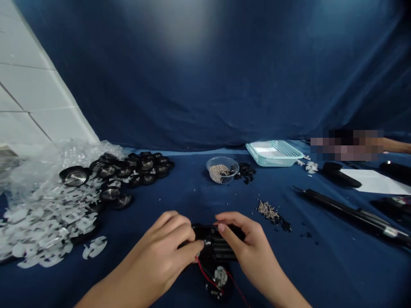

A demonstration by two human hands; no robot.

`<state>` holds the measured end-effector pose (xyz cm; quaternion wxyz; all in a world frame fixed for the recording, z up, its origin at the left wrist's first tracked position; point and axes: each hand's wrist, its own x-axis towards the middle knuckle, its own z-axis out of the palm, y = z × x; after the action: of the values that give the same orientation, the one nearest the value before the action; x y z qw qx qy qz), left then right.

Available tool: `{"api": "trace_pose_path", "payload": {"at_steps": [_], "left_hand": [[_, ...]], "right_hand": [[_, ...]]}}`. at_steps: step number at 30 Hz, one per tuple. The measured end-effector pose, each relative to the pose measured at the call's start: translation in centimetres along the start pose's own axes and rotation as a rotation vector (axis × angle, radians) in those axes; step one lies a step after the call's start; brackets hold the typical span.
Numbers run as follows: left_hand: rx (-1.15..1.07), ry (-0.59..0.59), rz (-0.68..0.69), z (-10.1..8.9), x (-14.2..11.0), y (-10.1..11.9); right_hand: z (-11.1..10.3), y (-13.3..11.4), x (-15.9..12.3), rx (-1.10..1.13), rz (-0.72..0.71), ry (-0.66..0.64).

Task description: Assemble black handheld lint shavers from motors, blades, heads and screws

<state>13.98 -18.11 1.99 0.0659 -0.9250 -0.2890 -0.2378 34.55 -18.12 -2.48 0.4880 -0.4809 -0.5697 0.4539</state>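
A black plastic housing (221, 248) with ribbed sides lies between my two hands on the blue cloth. My left hand (170, 244) is closed on its left end, thumb and finger pinched near the red wire (205, 273); whether the fingertips also hold a small part is hidden. On the right end, my right hand (245, 241) grips the housing with thumb and fingers curled around it. Just below, a round black part (220, 295) with a whitish disc (221, 276) rests on the cloth, the red wires running to it.
White plastic pieces (48, 231) and black round cups (147, 167) are heaped at left. A clear bowl (223, 171) of small screws, loose screws (268, 210), a light-blue basket (276, 161) and a black electric screwdriver (349, 214) lie ahead and right. Another person's arm (396, 145) reaches in.
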Motion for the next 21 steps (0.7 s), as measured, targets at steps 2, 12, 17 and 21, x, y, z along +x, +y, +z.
{"api": "trace_pose_path", "payload": {"at_steps": [2, 12, 17, 21], "left_hand": [[0.006, -0.009, 0.006, -0.2, -0.2, -0.3], [0.002, 0.02, -0.109, 0.0, -1.3, 0.3], [0.081, 0.215, -0.143, 1.3, -1.8, 1.1], [0.013, 0.197, -0.186, 1.6, -1.9, 1.1]], "right_hand": [[0.0, 0.1, 0.0, -0.029, 0.018, -0.003], [0.3, -0.5, -0.5, -0.07, 0.056, -0.005], [0.8, -0.6, -1.1, -0.096, 0.094, -0.031], [1.1, -0.4, -1.3, -0.077, 0.094, -0.035]]}}
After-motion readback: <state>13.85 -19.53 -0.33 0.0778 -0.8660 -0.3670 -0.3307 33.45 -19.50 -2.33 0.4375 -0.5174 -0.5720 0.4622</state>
